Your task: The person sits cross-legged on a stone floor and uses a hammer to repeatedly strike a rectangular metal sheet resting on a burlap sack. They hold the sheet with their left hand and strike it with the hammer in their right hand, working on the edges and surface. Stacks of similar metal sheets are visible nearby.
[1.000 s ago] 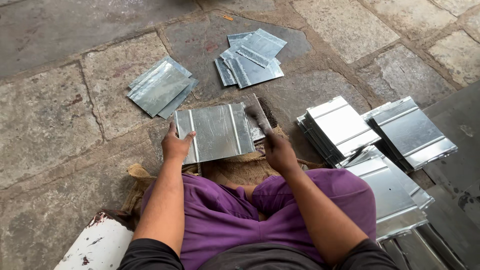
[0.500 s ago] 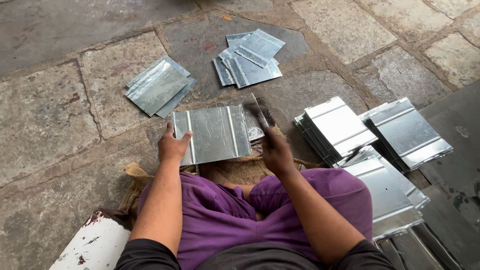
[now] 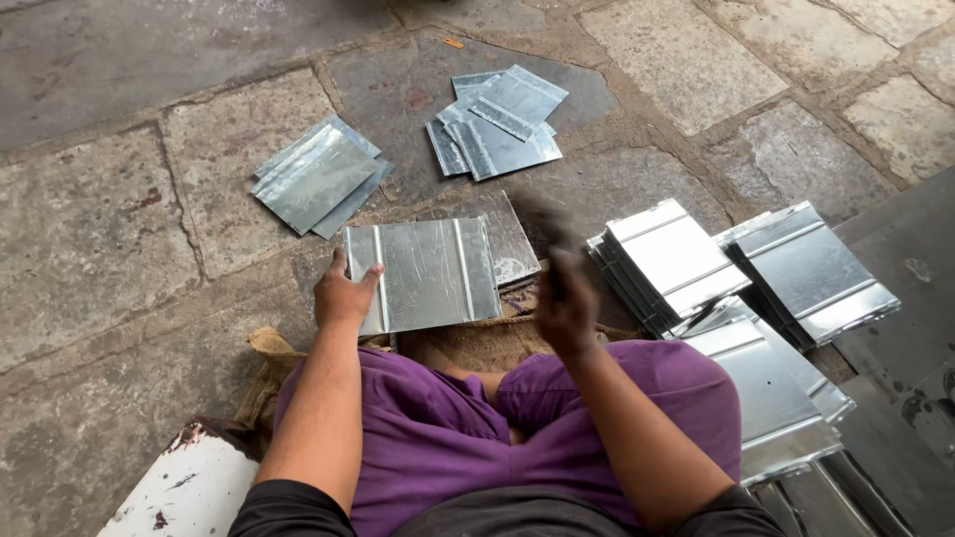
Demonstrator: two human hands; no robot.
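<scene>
While we sat cross-legged on the stone floor (image 3: 109, 229), our left hand (image 3: 343, 295) pressed flat, fingers spread, on the left edge of a ribbed sheet-metal panel (image 3: 428, 273) lying just ahead of our knees, atop a second flat sheet (image 3: 509, 237) whose corner showed at its right. Our right hand (image 3: 565, 310) was raised just right of the panel, closed in a fist around a dark tool (image 3: 542, 224), prob. a hammer or mallet, though motion blur left its head unclear.

Risks, as we judged them: the tool hung close to the panel w/ our left fingers on the same sheet, so a stray blow could catch them. Cut edges looked sharp, and bare hands could get nicked. The panel was pinned at one side only, so a hit could make it skid or flip.

Containers: none in view. Stock sat loose in piles: a small stack (image 3: 318, 177) to the left, a scattered stack (image 3: 502, 124) farther ahead, taller stacks of ribbed panels (image 3: 676, 261) at our right. Burlap sacking (image 3: 264, 383) lay under us, and a white painted object (image 3: 184, 492) sat by our left knee.
</scene>
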